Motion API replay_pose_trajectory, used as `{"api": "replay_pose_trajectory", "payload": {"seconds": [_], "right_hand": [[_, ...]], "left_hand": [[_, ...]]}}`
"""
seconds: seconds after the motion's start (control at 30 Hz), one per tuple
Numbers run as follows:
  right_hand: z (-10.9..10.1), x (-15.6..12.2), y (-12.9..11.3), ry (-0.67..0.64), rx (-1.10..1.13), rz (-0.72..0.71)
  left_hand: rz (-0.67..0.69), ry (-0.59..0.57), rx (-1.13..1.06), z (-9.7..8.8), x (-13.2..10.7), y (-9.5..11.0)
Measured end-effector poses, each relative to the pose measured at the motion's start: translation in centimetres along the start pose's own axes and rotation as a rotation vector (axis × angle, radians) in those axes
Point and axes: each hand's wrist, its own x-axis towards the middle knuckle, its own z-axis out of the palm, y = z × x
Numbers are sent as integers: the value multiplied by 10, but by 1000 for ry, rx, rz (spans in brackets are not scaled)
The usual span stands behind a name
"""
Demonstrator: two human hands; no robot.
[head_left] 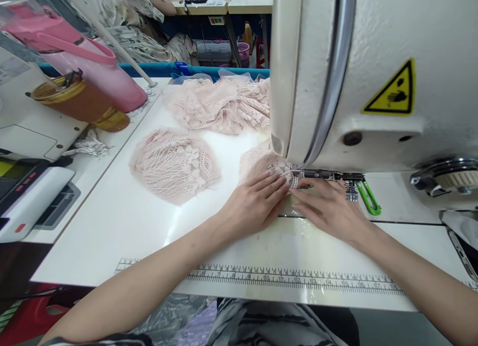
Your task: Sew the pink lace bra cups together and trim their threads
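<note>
Under the head of a white sewing machine (309, 77) lies a pale pink lace piece (257, 159). My left hand (257, 199) rests flat on this lace, fingers stretched out and pointing to the needle area. Just right of the needle area, my right hand (330, 206) has its fingers extended beside the lace edge; the machine's black metal attachment (324, 174) partly covers them. The needle tip itself is hard to make out. Left of my hands, a rounded lace cup piece (175, 164) lies on the white table (149, 236).
Behind lies a heap of pink lace (224, 104). A green thread snipper (369, 197) is right of my right hand. A pink bottle (85, 62) and a brown tumbler (82, 104) stand at left. A printed ruler (269, 276) runs along the front edge. Another person's arm (163, 5) shows beyond.
</note>
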Motion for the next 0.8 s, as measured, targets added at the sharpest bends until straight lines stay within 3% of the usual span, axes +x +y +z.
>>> {"api": "replay_pose_trajectory", "payload": {"seconds": [0.8], "right_hand": [[6,3,-2,33,-167,59]], "left_hand": [[-56,-68,77,2,0,4]]}}
